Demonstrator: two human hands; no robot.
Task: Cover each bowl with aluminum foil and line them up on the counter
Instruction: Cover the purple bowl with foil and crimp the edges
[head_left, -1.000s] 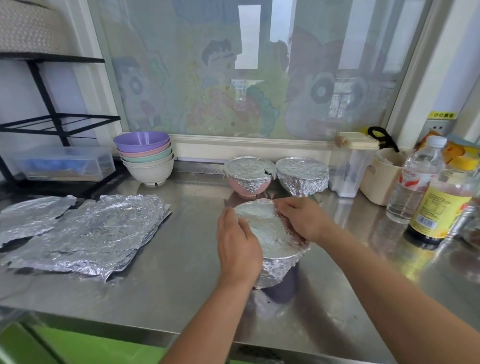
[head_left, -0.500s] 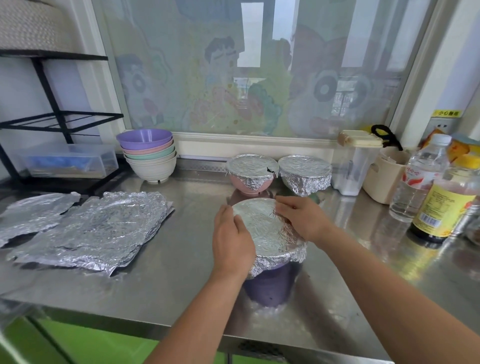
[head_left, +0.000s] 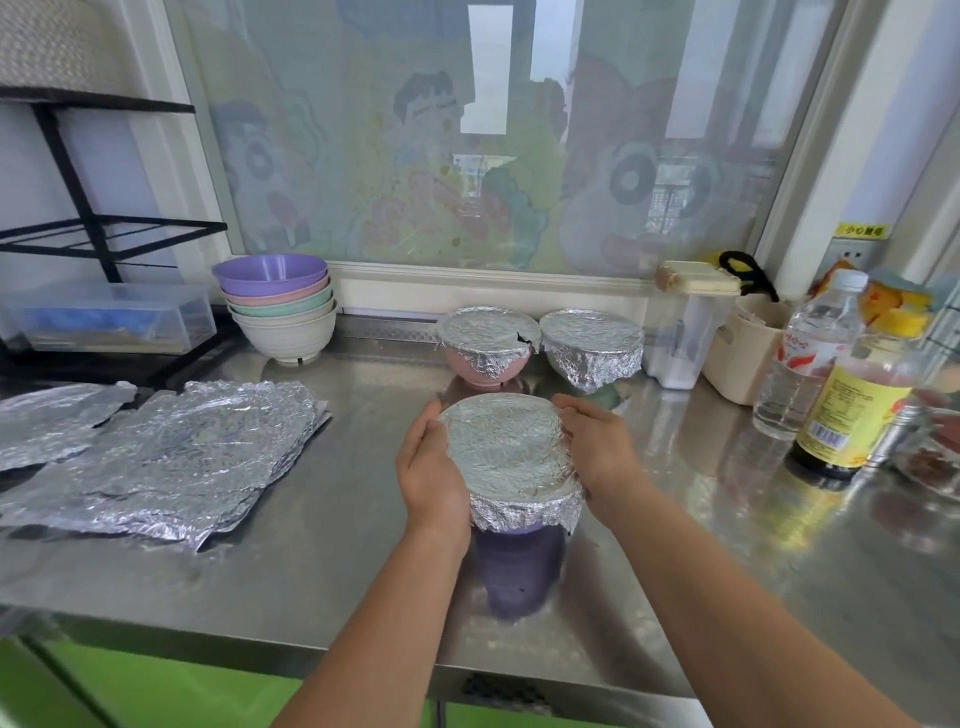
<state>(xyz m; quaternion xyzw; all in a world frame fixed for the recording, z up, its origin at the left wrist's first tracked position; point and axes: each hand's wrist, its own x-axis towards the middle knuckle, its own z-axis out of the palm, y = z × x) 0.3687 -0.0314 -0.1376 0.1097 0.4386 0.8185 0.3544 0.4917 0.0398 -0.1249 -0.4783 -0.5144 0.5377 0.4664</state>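
A purple bowl (head_left: 519, 566) capped with crinkled aluminum foil (head_left: 506, 447) is held above the steel counter (head_left: 322, 571). My left hand (head_left: 428, 470) cups its left rim and my right hand (head_left: 597, 449) cups its right rim, fingers curled round the foil edge. Behind it stand a foil-covered pink bowl (head_left: 485, 358), its foil torn at the right edge, and a second foil-covered bowl (head_left: 592, 348) to its right. A stack of uncovered bowls (head_left: 280, 306), purple on top, sits at the back left. Loose foil sheets (head_left: 166, 452) lie at the left.
At the right stand a clear canister with a cream lid (head_left: 685, 322), a beige container (head_left: 743, 348), a water bottle (head_left: 810, 358) and a dark sauce bottle (head_left: 852, 410). A black rack (head_left: 104, 228) with a clear box (head_left: 109, 322) is at the back left.
Both hands slid from on top of the foil to the bowl's sides. The bowl has risen, showing its purple base.
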